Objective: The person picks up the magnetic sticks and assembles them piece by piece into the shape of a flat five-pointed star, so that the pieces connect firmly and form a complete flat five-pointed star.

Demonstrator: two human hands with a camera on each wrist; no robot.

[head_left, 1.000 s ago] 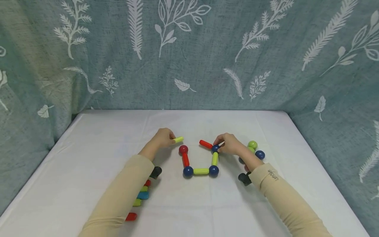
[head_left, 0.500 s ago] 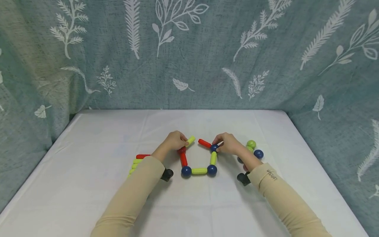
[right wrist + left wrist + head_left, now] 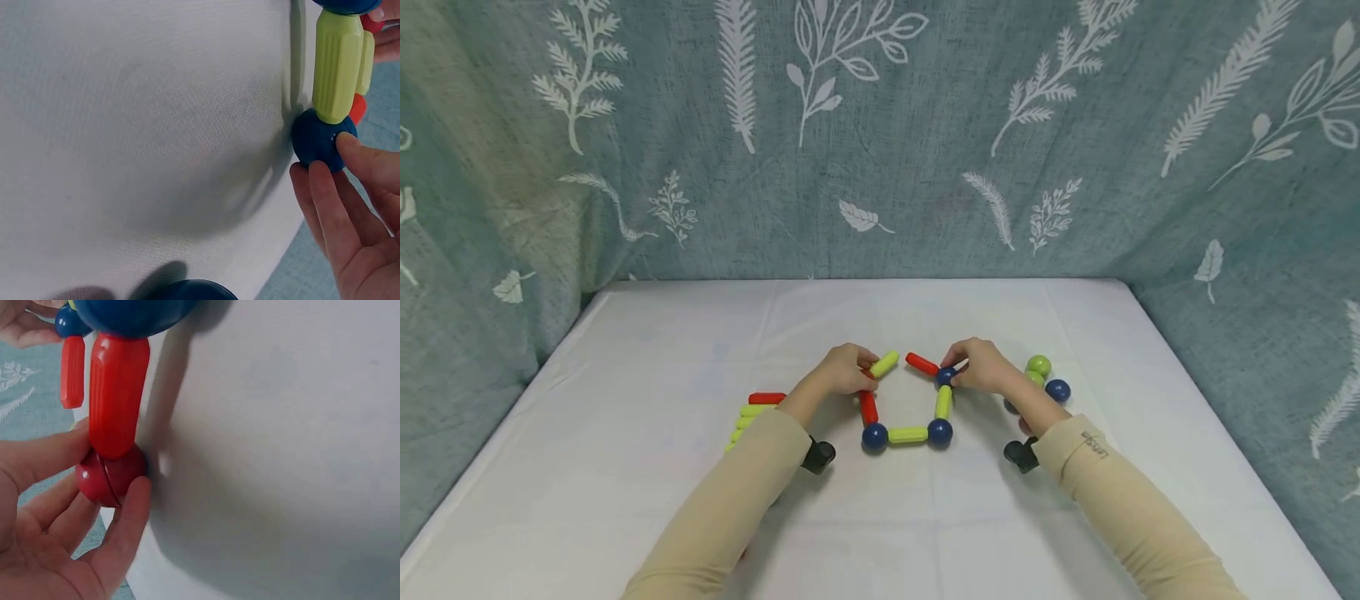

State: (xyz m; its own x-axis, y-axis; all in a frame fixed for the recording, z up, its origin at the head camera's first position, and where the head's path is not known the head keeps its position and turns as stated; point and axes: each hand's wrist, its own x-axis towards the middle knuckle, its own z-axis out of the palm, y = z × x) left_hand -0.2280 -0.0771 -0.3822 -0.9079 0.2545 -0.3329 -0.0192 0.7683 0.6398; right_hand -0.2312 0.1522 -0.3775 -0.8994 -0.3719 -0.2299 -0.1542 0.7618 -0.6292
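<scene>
In the head view an open-topped shape of rods and balls lies mid-table. My left hand pinches the red ball at its upper left corner between thumb and fingers. From that ball a yellow-green rod slants up and right, and a red rod runs down to a blue ball. A yellow-green rod links it to another blue ball. My right hand holds the upper right blue ball, which joins a yellow-green rod and a red rod. The two upper rods' tips stand apart.
Beside the left forearm lie a red rod and several yellow-green rods, partly covered by the sleeve. Loose balls, among them a green ball and a blue ball, sit right of the right hand. A patterned curtain hangs behind the white table.
My left hand has moved right, bringing the yellow-green rod to the red ball. Its fingers have shifted from that rod onto the ball. The right hand has kept its hold.
</scene>
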